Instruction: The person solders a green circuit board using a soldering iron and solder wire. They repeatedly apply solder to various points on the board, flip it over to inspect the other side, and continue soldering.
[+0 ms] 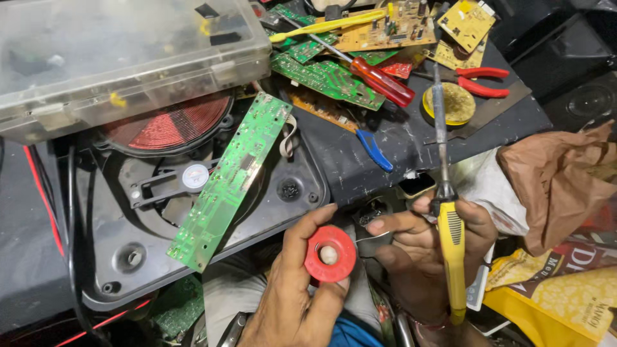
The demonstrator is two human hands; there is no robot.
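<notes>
left grip (302, 283) pinches red solder spool (330, 254); right grip (424, 247) holds yellow soldering iron (450, 238) beside it.

Even, fairly bright overhead light; soft glare on clear plastic case (122, 51). Below case, dark housing in shadow (detail lost). Sharp centre, slight edge stretch.

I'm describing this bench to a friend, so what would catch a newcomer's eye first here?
Low in the middle, the left hand pinches a small red spool, while the right hand grips a yellow-handled soldering iron pointing up. Left of them, a long green circuit board lies slantwise across an opened black housing with a red coil.
</notes>
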